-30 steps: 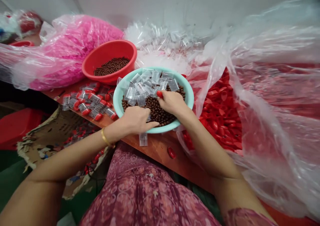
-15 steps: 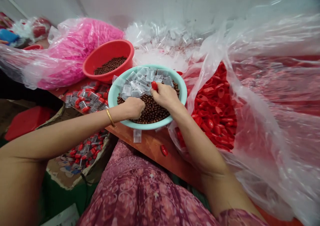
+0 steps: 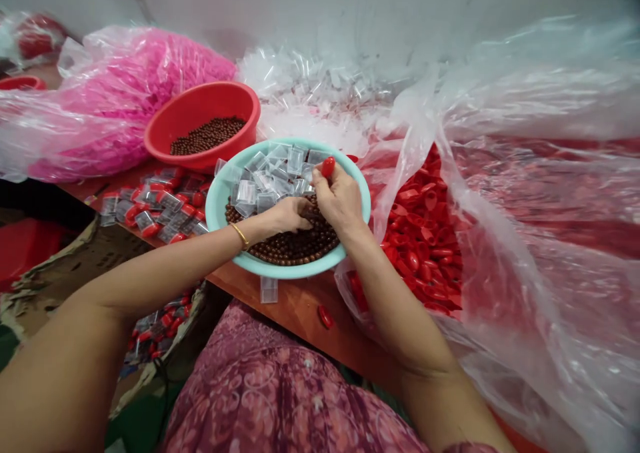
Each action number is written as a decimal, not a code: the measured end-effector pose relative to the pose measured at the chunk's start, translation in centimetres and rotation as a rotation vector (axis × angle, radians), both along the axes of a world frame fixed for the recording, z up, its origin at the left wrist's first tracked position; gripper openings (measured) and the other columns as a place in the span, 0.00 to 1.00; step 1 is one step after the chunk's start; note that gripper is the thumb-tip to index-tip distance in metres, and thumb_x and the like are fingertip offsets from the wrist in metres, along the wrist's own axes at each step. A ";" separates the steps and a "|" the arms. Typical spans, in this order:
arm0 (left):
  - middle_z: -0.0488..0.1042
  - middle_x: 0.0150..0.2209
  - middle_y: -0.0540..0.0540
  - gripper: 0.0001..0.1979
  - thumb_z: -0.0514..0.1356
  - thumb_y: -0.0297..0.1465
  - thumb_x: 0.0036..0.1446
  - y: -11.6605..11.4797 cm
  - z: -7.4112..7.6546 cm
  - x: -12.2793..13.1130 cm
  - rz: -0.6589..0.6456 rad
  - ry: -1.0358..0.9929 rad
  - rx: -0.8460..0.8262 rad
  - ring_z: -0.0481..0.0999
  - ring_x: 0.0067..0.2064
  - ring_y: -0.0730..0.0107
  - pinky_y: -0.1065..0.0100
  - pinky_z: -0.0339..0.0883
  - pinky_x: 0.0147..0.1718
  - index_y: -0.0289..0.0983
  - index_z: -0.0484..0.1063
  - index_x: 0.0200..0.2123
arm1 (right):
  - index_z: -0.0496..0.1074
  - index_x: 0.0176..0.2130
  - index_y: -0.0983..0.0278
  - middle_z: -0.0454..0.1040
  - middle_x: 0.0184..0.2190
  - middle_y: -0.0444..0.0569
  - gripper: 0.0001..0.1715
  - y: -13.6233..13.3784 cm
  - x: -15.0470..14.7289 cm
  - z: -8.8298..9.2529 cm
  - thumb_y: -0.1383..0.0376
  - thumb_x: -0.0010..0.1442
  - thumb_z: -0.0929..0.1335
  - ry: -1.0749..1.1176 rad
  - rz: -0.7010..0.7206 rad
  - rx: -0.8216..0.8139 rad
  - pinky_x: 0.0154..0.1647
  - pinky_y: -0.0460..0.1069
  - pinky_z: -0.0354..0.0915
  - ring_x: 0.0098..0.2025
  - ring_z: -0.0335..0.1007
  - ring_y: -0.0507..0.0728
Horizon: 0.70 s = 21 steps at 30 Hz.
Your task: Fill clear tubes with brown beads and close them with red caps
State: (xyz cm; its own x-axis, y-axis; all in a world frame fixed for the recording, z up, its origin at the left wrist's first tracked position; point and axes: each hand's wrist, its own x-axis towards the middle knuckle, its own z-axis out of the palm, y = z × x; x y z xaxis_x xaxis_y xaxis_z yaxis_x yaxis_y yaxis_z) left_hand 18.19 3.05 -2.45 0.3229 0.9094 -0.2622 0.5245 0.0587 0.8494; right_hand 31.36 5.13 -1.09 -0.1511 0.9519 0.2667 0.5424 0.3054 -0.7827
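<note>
A teal bowl (image 3: 225, 193) sits on the wooden table edge, holding brown beads (image 3: 295, 243) and several clear little plastic cases (image 3: 265, 179). My left hand (image 3: 287, 214), with a gold bangle on the wrist, reaches into the beads with its fingers curled; what they hold is hidden. My right hand (image 3: 340, 196) is over the bowl, pinching a red cap (image 3: 328, 167) at its fingertips, and touches my left hand.
A red bowl (image 3: 200, 109) of brown beads stands behind. Filled cases with red caps (image 3: 150, 209) lie left of the teal bowl. A clear bag of red caps (image 3: 425, 239) is at right, a pink-filled bag (image 3: 125, 93) at left. A cardboard box (image 3: 65, 266) sits below.
My left hand moved from the bowl's near rim deeper into the beads toward my right hand. My right hand lifted the red cap a little higher.
</note>
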 end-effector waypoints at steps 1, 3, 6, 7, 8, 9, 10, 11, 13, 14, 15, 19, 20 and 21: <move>0.71 0.26 0.52 0.10 0.58 0.21 0.39 -0.1 0.4 -0.2 0.031 -0.113 -0.066 0.68 0.26 0.77 0.74 0.61 0.26 0.33 0.68 0.30 | 0.69 0.47 0.62 0.76 0.37 0.52 0.21 0.1 0.0 -0.3 0.57 0.64 0.56 0.029 -0.009 0.009 0.47 0.55 0.64 0.43 0.72 0.60; 0.71 0.27 0.53 0.12 0.59 0.19 0.38 -0.3 1.2 -0.7 0.090 -0.269 -0.143 0.67 0.27 0.80 0.76 0.61 0.27 0.33 0.68 0.31 | 0.69 0.45 0.61 0.75 0.37 0.51 0.20 0.2 0.1 -0.8 0.55 0.63 0.56 0.073 -0.027 0.015 0.46 0.54 0.64 0.43 0.71 0.60; 0.72 0.28 0.53 0.14 0.60 0.18 0.39 -1.0 2.3 -1.7 0.160 -0.401 -0.173 0.69 0.29 0.80 0.75 0.63 0.32 0.32 0.69 0.33 | 0.69 0.40 0.61 0.74 0.32 0.48 0.18 0.5 0.1 -1.4 0.54 0.61 0.58 0.158 -0.044 0.016 0.43 0.54 0.65 0.37 0.71 0.58; 0.73 0.30 0.53 0.15 0.61 0.17 0.40 -1.3 2.7 -2.0 0.170 -0.436 -0.190 0.70 0.31 0.80 0.74 0.64 0.35 0.32 0.70 0.34 | 0.68 0.37 0.61 0.74 0.30 0.47 0.16 0.5 0.0 -1.5 0.54 0.60 0.59 0.188 -0.047 0.015 0.42 0.53 0.65 0.34 0.70 0.57; 0.74 0.31 0.52 0.15 0.61 0.17 0.40 -1.7 3.0 -2.4 0.172 -0.467 -0.212 0.71 0.32 0.80 0.74 0.65 0.37 0.32 0.70 0.35 | 0.68 0.34 0.61 0.73 0.28 0.46 0.15 0.6 0.0 -1.5 0.54 0.59 0.60 0.216 -0.048 0.012 0.40 0.52 0.65 0.32 0.69 0.56; 0.74 0.32 0.51 0.14 0.61 0.17 0.41 -2.1 3.2 -2.8 0.169 -0.495 -0.233 0.72 0.33 0.79 0.73 0.65 0.39 0.32 0.71 0.35 | 0.67 0.30 0.60 0.72 0.26 0.45 0.13 0.5 -0.1 -1.4 0.55 0.58 0.61 0.241 -0.045 0.007 0.39 0.52 0.65 0.30 0.68 0.55; 0.75 0.33 0.50 0.13 0.61 0.18 0.43 -2.6 3.5 -3.2 0.163 -0.519 -0.249 0.72 0.34 0.79 0.72 0.65 0.40 0.32 0.71 0.36 | 0.66 0.27 0.60 0.70 0.24 0.44 0.12 0.4 -0.1 -1.3 0.56 0.57 0.62 0.270 -0.036 -0.002 0.37 0.51 0.64 0.28 0.66 0.54; 0.75 0.34 0.49 0.12 0.62 0.19 0.44 -2.9 3.6 -3.6 0.159 -0.539 -0.265 0.73 0.34 0.79 0.72 0.66 0.40 0.32 0.71 0.36 | 0.65 0.25 0.61 0.69 0.22 0.43 0.11 0.3 -0.2 -1.1 0.58 0.55 0.63 0.305 -0.014 -0.017 0.35 0.50 0.63 0.26 0.65 0.53; 0.75 0.34 0.49 0.12 0.62 0.22 0.47 -3.5 3.7 -4.4 0.156 -0.574 -0.304 0.74 0.33 0.78 0.72 0.67 0.38 0.32 0.70 0.38 | 0.64 0.24 0.61 0.65 0.18 0.40 0.09 -0.2 -0.3 -0.5 0.59 0.51 0.65 0.390 0.071 -0.061 0.30 0.49 0.61 0.22 0.61 0.51; 0.75 0.35 0.48 0.13 0.63 0.24 0.48 -3.6 3.6 -4.7 0.158 -0.592 -0.330 0.75 0.32 0.77 0.71 0.67 0.37 0.33 0.69 0.39 | 0.66 0.25 0.62 0.64 0.17 0.39 0.08 -0.5 -0.3 -0.2 0.59 0.50 0.65 0.423 0.130 -0.087 0.27 0.48 0.60 0.21 0.59 0.50; 0.75 0.35 0.48 0.14 0.64 0.26 0.49 -3.7 3.5 -4.9 0.157 -0.612 -0.359 0.76 0.32 0.76 0.71 0.68 0.36 0.34 0.68 0.40 | 0.67 0.27 0.62 0.63 0.16 0.38 0.08 -0.9 -0.2 0.1 0.60 0.49 0.66 0.439 0.196 -0.111 0.26 0.47 0.59 0.20 0.58 0.50; 0.75 0.35 0.48 0.18 0.67 0.31 0.48 -3.1 3.0 -5.2 0.079 -0.656 -0.443 0.78 0.31 0.73 0.73 0.68 0.32 0.36 0.65 0.41 | 0.72 0.33 0.64 0.66 0.18 0.39 0.12 -1.6 -0.1 0.8 0.60 0.48 0.68 0.348 0.375 -0.132 0.27 0.47 0.58 0.22 0.61 0.49; 0.75 0.34 0.48 0.19 0.67 0.31 0.47 -2.9 2.9 -5.2 0.056 -0.663 -0.442 0.78 0.31 0.73 0.73 0.68 0.31 0.36 0.65 0.41 | 0.72 0.33 0.64 0.68 0.20 0.40 0.12 -1.6 -0.1 0.9 0.60 0.48 0.68 0.322 0.392 -0.121 0.28 0.47 0.59 0.23 0.62 0.50; 0.74 0.33 0.49 0.19 0.67 0.31 0.47 -2.7 2.8 -5.1 0.039 -0.669 -0.435 0.78 0.30 0.74 0.74 0.68 0.30 0.36 0.65 0.41 | 0.72 0.33 0.64 0.69 0.22 0.41 0.12 -1.5 -0.1 0.8 0.60 0.48 0.69 0.298 0.398 -0.110 0.28 0.47 0.59 0.25 0.63 0.50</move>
State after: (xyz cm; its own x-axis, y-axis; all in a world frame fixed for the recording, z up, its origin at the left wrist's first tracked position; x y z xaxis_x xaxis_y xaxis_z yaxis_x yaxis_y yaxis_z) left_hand 13.07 0.36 0.38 0.5074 0.7838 -0.3580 -0.0973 0.4649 0.8800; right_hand 31.29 3.64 -0.27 -0.4401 0.8610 0.2549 0.1487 0.3499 -0.9249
